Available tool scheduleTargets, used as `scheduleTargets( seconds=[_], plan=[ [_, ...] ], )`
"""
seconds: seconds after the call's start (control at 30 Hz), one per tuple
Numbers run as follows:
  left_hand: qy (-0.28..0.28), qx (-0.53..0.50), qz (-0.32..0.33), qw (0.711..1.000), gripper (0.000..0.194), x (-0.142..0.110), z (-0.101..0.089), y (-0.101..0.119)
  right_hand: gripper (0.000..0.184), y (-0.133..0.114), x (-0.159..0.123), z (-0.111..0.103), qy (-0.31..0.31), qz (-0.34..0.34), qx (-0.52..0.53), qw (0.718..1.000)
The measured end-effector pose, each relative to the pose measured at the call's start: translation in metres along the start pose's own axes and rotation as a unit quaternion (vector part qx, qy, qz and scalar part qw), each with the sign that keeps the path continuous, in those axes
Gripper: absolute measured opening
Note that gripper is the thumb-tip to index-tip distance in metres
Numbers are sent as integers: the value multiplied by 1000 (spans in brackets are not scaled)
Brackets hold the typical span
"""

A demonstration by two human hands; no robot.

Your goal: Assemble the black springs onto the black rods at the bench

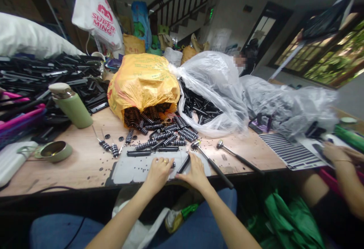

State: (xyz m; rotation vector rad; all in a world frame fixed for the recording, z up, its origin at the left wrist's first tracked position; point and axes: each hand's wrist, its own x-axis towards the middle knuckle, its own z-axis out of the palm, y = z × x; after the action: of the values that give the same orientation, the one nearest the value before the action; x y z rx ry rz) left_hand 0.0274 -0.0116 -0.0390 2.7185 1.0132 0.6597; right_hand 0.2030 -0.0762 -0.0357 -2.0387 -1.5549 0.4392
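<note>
My left hand (159, 171) rests on a grey mat (127, 171) at the table's near edge, fingers curled round a small black piece I cannot make out. My right hand (195, 169) sits beside it, pinching one end of a thin black rod (183, 164) that lies across the mat. Beyond the mat lie two black bars (139, 153) and a scatter of black-and-white ribbed springs (167, 137). These spill from a yellow sack (142, 82). A small hammer (210, 162) lies just right of my right hand.
A second hammer (239, 157), a clear bag of black rods (210, 89), a green flask (72, 104), its lid (55, 151) and stacked black parts (42, 74) crowd the wooden table (71, 165). Another person's hand (338, 154) works at the right, near a striped sheet (290, 152).
</note>
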Motion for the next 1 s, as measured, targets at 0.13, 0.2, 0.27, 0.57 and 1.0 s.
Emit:
scheduleTargets(
  seconds=[0.13,0.2,0.27,0.57,1.0],
  plan=[
    [57,-211,-103,970,33,14,1,0,113,-6,-6,-10,11,-73,80,994],
    [70,-356,-190,912,36,19,-9,2,116,-15,-9,-17,5,-119,126,985],
    [56,-493,-278,823,43,22,-21,8,115,-27,-10,-23,-6,-170,159,973],
    [83,-717,-397,567,33,30,-44,36,112,-62,3,-29,-64,-304,177,934],
    [32,-700,-439,562,17,38,-43,39,108,-56,4,-19,-103,-228,211,945]
  ],
)
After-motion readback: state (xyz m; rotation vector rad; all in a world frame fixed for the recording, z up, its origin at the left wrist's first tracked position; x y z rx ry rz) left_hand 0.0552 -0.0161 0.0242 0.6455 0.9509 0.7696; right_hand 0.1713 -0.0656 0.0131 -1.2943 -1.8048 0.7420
